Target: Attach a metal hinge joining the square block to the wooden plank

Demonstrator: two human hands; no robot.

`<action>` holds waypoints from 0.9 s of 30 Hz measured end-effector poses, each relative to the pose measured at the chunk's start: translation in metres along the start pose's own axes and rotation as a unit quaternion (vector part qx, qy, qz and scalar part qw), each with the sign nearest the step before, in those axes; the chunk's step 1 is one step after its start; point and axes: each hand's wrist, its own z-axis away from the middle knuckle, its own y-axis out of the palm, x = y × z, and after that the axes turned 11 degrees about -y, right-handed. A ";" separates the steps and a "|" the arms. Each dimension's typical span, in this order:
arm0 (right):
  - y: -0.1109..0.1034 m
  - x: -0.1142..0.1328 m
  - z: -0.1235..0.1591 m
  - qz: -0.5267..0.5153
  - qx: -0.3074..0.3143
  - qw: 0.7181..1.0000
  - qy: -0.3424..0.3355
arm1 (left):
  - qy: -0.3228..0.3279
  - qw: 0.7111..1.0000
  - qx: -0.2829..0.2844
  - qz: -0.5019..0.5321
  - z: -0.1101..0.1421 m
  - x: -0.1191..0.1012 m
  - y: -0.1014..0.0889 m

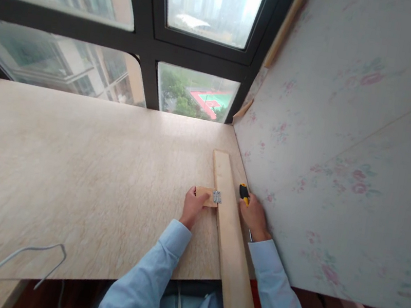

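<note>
A long pale wooden board (230,231) lies on the stone-look sill, its near end sticking out past the front edge. On its left side a small metal hinge (217,197) bridges the board and a short wooden piece (203,191). My left hand (194,207) grips that short piece, thumb on top. To the right of the board, close to the wall, my right hand (254,216) is closed around a screwdriver (244,191) with a black and yellow handle. The handle points away from me, and a bit of metal shaft shows by my wrist.
The marbled sill (70,169) stretches far to the left. A white cable (22,250) hangs over its front edge. A flowered wallpaper wall (345,160) stands tight on the right. Dark window frames (201,57) rise behind, with a peeling wallpaper strip (242,110) in the corner.
</note>
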 end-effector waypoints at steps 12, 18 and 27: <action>0.011 -0.004 0.031 -0.001 -0.044 0.998 -0.037 | 0.072 0.993 0.096 0.023 0.020 -0.003 -0.001; -0.004 0.001 0.044 0.018 -0.024 0.999 -0.040 | 0.335 0.882 0.078 -0.323 0.048 0.007 0.017; -0.018 0.000 0.056 -0.047 -0.073 0.994 -0.070 | 0.464 0.746 0.101 -0.467 0.057 0.033 0.025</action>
